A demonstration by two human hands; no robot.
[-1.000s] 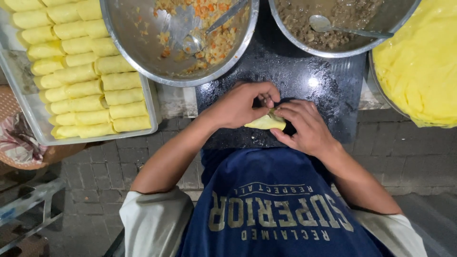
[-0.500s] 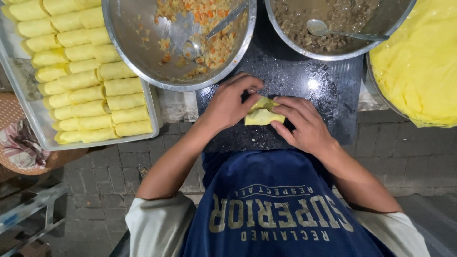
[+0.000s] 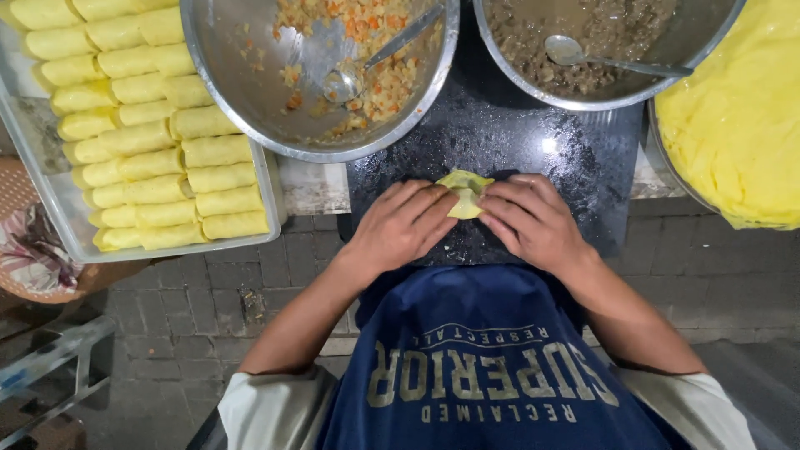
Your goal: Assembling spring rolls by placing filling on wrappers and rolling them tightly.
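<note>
Fingers (image 3: 421, 210) of both hands are laid flat and close together, pressed down on a small folded yellow wrapper (image 3: 463, 192) that is pinned between them on the black work slab (image 3: 508, 125); neither hand is closed into a fist, and nothing else is held. The left hand (image 3: 398, 227) is set on the wrapper's left side, the right hand (image 3: 532, 221) on its right side, fingertips of both pointed inward and slightly away from the body, so that the wrapper is found at the fingertips, on the far side of both palms. The wrapper's long axis is judged to run roughly away from the body with a slight tilt, though much of it is covered by the fingers, so this cannot be fixed with certainty; only its upper folded corner and a strip of its middle are shown. Both hands are about equally near it, each touching it. Beyond the slab, to the left, a large steel bowl (image 3: 242, 125) with orange-flecked filling and a spoon (image 3: 367, 67) is placed; beyond to the right, a second steel bowl (image 3: 633, 92) with dark brown filling and a spoon (image 3: 583, 57) is placed. At far left a metal tray (image 3: 58, 208) packed with finished yellow rolls (image 3: 150, 142) in rows is recorded, well apart from the hands. At far right a stack of plain yellow wrappers (image 3: 733, 125) is recorded, nearer the right hand than the left.
</note>
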